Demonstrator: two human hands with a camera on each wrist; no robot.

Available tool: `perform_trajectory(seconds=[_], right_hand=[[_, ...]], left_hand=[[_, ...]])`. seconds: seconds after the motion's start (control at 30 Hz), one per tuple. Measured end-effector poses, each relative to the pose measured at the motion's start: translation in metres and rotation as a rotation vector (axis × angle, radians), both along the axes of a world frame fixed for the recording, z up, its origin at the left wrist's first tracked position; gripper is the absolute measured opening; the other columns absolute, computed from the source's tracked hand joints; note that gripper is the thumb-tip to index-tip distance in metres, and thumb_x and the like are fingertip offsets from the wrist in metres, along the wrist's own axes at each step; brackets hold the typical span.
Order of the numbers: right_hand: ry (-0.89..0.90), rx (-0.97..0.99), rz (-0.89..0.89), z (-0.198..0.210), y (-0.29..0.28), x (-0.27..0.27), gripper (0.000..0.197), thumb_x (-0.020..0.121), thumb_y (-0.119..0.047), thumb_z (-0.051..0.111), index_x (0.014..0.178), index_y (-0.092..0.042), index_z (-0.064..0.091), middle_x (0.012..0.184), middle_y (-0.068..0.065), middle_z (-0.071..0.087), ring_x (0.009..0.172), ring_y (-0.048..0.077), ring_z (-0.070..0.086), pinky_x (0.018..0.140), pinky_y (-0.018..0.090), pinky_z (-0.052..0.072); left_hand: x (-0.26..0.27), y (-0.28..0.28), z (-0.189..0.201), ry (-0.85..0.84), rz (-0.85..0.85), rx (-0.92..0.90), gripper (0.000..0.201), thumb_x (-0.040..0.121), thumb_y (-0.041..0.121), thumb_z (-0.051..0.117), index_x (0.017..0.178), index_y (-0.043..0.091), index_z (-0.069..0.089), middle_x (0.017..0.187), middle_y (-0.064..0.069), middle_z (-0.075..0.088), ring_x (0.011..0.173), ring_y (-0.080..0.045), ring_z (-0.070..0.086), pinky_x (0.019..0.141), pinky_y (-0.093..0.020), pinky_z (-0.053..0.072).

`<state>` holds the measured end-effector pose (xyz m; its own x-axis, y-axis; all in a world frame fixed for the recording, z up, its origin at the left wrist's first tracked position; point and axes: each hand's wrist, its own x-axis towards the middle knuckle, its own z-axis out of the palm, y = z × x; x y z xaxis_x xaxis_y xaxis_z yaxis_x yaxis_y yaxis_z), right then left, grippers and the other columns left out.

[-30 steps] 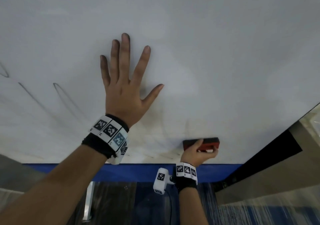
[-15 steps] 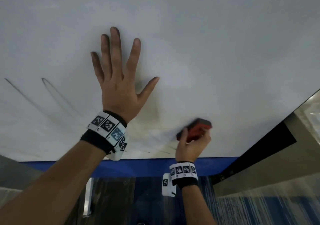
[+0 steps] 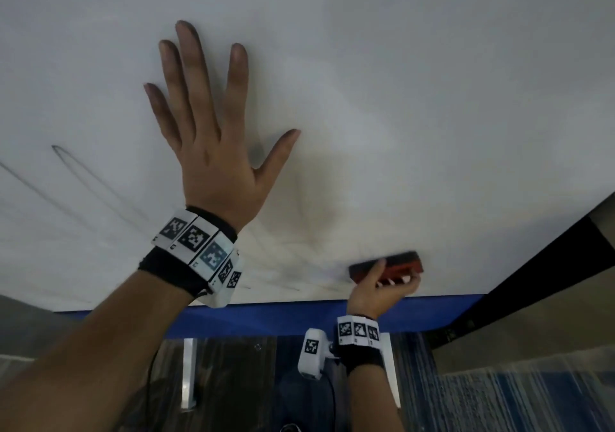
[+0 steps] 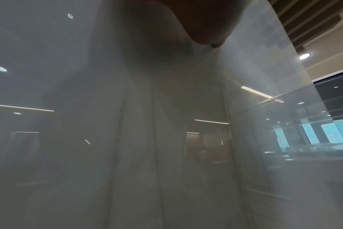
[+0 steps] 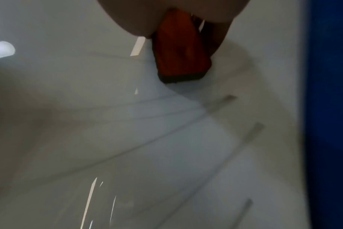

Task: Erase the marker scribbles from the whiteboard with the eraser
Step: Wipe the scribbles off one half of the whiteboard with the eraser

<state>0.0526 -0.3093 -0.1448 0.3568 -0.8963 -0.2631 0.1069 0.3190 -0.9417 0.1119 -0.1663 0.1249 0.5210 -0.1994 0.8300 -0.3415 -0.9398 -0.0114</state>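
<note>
The whiteboard [image 3: 399, 82] fills most of the head view, with a blue strip [image 3: 266, 318] along its lower edge. Faint grey marker scribbles [image 3: 83, 178] run across its lower left part, and smudged traces lie near the bottom edge. The left hand [image 3: 213, 152] lies flat on the board, fingers spread wide. The right hand [image 3: 376, 288] grips the red eraser [image 3: 396, 265], pressed to the board just above the blue strip.
</note>
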Motion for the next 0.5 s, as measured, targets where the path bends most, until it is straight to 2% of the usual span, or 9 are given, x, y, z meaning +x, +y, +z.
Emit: perform_trajectory(seconds=[0.07,0.13,0.2,0.23,0.3,0.37,0.43,0.47,0.5], right_hand=[[0.073,0.396,-0.049,-0.044,0.0,0.001,0.066,0.102,-0.01,0.062,0.156,-0.013,0.023,0.149,0.01,0.04,0.117,0.023,0.051,0.1,0.041,0.049],[0.104,0.746,0.005,-0.063,0.004,0.0,0.061,0.102,-0.02,0.063,0.154,-0.021,0.03,0.151,0.013,0.045,0.117,0.03,0.053,0.091,0.05,0.053],[0.134,0.884,0.052,-0.054,0.001,0.0,0.056,0.103,-0.027,0.063,0.152,-0.021,0.037,0.148,0.017,0.05,0.12,0.038,0.056,0.084,0.052,0.054],[0.109,0.899,0.023,-0.044,-0.004,0.002,0.055,0.103,-0.028,0.063,0.152,-0.02,0.038,0.148,0.018,0.051,0.12,0.038,0.057,0.084,0.052,0.054],[-0.021,0.715,-0.117,-0.003,-0.014,0.008,0.058,0.103,-0.022,0.062,0.153,-0.02,0.032,0.148,0.015,0.049,0.112,0.03,0.058,0.091,0.045,0.055],[-0.18,0.267,-0.125,0.051,-0.01,0.011,0.059,0.103,-0.016,0.062,0.149,-0.027,0.027,0.143,0.01,0.046,0.11,0.018,0.059,0.091,0.027,0.055],[-0.27,-0.201,0.021,0.095,0.006,0.009,0.057,0.1,-0.02,0.066,0.143,-0.033,0.032,0.142,0.001,0.044,0.121,0.02,0.057,0.096,0.027,0.054],[-0.267,-0.318,0.071,0.102,0.013,0.008,0.056,0.098,-0.024,0.068,0.142,-0.031,0.034,0.141,-0.006,0.043,0.125,0.023,0.054,0.1,0.029,0.052],[-0.238,-0.353,0.085,0.099,0.02,0.01,0.055,0.097,-0.025,0.068,0.141,-0.028,0.035,0.139,-0.013,0.042,0.126,0.023,0.052,0.101,0.028,0.051]], left_hand=[[0.002,-0.001,-0.001,-0.005,0.008,0.001,0.084,0.097,0.058,0.057,0.154,0.003,0.03,0.153,-0.045,0.024,0.145,-0.06,0.02,0.12,-0.068,0.01],[0.002,-0.003,-0.003,-0.004,0.002,-0.007,0.084,0.098,0.057,0.057,0.154,0.002,0.029,0.154,-0.046,0.023,0.145,-0.06,0.019,0.12,-0.067,0.009],[0.001,-0.003,-0.003,-0.012,0.002,-0.012,0.083,0.098,0.057,0.056,0.154,0.003,0.028,0.154,-0.045,0.022,0.146,-0.059,0.018,0.12,-0.068,0.009],[0.0,-0.003,-0.003,-0.014,0.004,-0.012,0.083,0.098,0.056,0.056,0.154,0.003,0.027,0.154,-0.045,0.022,0.146,-0.059,0.018,0.12,-0.068,0.009],[-0.001,-0.003,-0.003,-0.011,0.003,-0.016,0.082,0.099,0.056,0.055,0.154,0.003,0.027,0.154,-0.045,0.022,0.146,-0.059,0.018,0.12,-0.068,0.009],[-0.002,-0.005,-0.002,0.0,-0.003,-0.021,0.082,0.099,0.056,0.056,0.154,0.002,0.028,0.154,-0.045,0.022,0.146,-0.058,0.018,0.12,-0.067,0.009],[-0.002,-0.006,-0.002,0.007,-0.003,-0.026,0.082,0.099,0.056,0.056,0.154,0.002,0.029,0.155,-0.044,0.023,0.146,-0.058,0.018,0.12,-0.067,0.009],[-0.003,-0.007,-0.002,0.01,-0.006,-0.03,0.082,0.099,0.056,0.056,0.154,0.002,0.029,0.155,-0.044,0.023,0.147,-0.058,0.019,0.12,-0.068,0.01],[-0.004,-0.007,-0.002,0.013,-0.009,-0.033,0.082,0.099,0.056,0.056,0.154,0.002,0.029,0.155,-0.043,0.023,0.147,-0.058,0.019,0.12,-0.068,0.01]])
